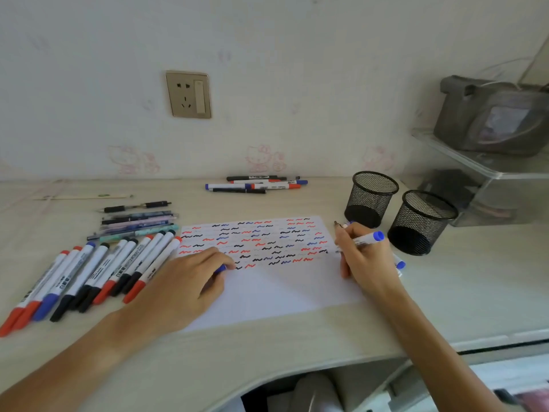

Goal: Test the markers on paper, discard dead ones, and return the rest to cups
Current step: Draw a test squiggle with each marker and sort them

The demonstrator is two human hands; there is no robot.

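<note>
A white sheet of paper [276, 289] lies on the desk, its upper half covered with red, blue and black squiggles. My right hand [364, 257] grips a blue marker [367, 238] at the paper's right edge, tip pointing down-left near the paper; another blue marker end [399, 264] shows under the hand. My left hand [190, 278] rests on the paper's left side and holds a blue cap [220, 268] in its fingertips. Two black mesh cups [370, 197] [421, 221] stand to the right, nothing visible in them.
A row of markers [89, 275] with red, blue and black caps lies left of the paper, with several pens [136, 221] behind them. Another small pile of markers [255, 183] sits by the wall. A clear shelf [487, 171] with a grey bag stands far right.
</note>
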